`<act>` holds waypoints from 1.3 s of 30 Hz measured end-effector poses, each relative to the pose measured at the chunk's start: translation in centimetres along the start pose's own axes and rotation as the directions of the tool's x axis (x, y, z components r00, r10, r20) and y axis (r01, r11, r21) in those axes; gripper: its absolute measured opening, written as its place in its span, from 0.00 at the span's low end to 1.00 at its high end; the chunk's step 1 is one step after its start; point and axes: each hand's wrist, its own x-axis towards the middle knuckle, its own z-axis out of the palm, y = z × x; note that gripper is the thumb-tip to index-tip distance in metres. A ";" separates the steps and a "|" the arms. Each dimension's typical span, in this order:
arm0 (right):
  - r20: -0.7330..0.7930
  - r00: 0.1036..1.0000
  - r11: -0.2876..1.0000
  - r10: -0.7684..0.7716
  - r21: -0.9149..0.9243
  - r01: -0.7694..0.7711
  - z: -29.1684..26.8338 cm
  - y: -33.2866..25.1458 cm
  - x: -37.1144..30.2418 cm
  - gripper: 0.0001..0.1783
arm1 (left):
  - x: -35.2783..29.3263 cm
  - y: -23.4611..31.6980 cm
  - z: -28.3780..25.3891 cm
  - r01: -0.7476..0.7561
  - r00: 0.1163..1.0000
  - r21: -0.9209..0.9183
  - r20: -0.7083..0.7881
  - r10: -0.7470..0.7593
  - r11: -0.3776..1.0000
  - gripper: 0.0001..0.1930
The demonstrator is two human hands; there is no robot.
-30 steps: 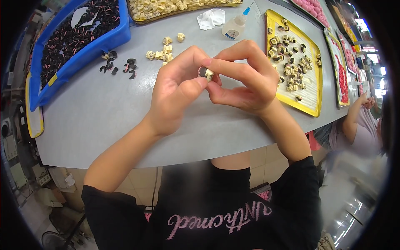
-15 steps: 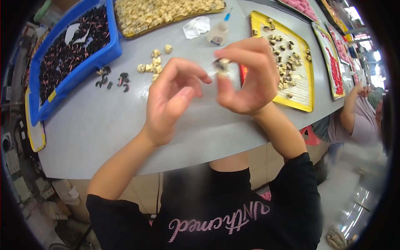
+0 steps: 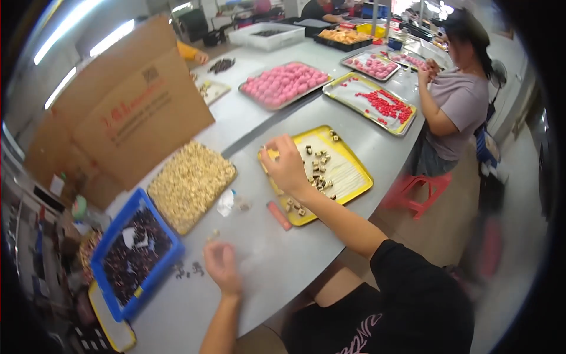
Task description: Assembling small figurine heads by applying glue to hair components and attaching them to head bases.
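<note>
My right hand [image 3: 286, 165] is over the far left edge of a yellow-rimmed tray [image 3: 352, 163], its fingers bent together in a pinch; whatever is between the fingertips is too small to make out. Several small cream-and-black pieces [image 3: 318, 182] lie scattered on the tray's white ridged lining. Low over the grey table [image 3: 268, 283], my left hand [image 3: 223, 268] is blurred, with its fingers curled in toward the thumb. Just beyond those fingers sits a small cream piece [image 3: 216, 232]. What the left fingers hold, if anything, is hidden.
At left stand a blue bin [image 3: 168, 274] of dark bits and a tray of cream pieces [image 3: 191, 183]. Loose black bits [image 3: 191, 270], a white tissue [image 3: 226, 203] and a red stick-shaped thing [image 3: 279, 216] are nearby. Beyond are a cardboard box [image 3: 130, 112], pink-filled trays and a co-worker [image 3: 454, 100].
The view has swung up and right. My hands, close together before, are now apart: the right, which pinched a cream-and-black piece, has gone to the yellow tray; the left is near the cream pieces.
</note>
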 end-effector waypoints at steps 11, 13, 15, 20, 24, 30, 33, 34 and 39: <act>0.228 0.971 0.932 0.075 -0.363 0.013 -0.7 2.2 0.0 0.10 | 0.9 0.1 0.3 0.020 0.998 -0.032 0.059 -0.018 0.999 0.02; 0.136 0.989 0.976 -0.060 -0.201 0.087 -0.5 0.8 0.4 0.09 | 0.9 0.1 0.2 0.014 0.999 -0.031 0.051 -0.013 0.999 0.02; 0.071 0.994 0.994 -0.082 0.080 0.076 -0.8 -1.4 0.0 0.09 | 0.9 0.1 0.1 0.020 0.999 -0.010 0.026 -0.020 1.000 0.02; 0.063 0.978 0.962 -0.198 0.206 0.182 -0.6 -3.8 -2.4 0.12 | 0.3 -0.4 -0.1 -0.035 0.999 0.055 0.013 0.034 0.998 0.03; 0.178 0.951 0.878 -0.252 0.455 0.148 -0.1 -5.4 -4.1 0.18 | 0.1 0.6 -0.4 -0.286 0.957 0.306 0.038 0.288 0.908 0.05; 0.955 0.296 -0.024 0.009 0.296 -0.955 -1.9 -7.9 -4.5 0.23 | 1.3 1.0 0.0 -0.428 0.853 0.312 -0.170 0.493 0.848 0.08; 0.987 0.160 -0.050 0.030 0.162 -0.986 -0.7 -7.8 -4.9 0.26 | 2.1 0.4 -0.8 -0.404 0.839 0.401 -0.198 0.508 0.822 0.11; 0.988 0.147 -0.066 0.041 0.150 -0.987 -0.7 -8.0 -4.9 0.27 | 2.2 0.5 -0.8 -0.363 0.844 0.420 -0.230 0.484 0.832 0.11; 0.993 0.113 -0.051 0.045 0.115 -0.992 -0.6 -8.6 -5.6 0.29 | 2.4 0.5 -0.8 -0.411 0.808 0.453 -0.221 0.546 0.792 0.14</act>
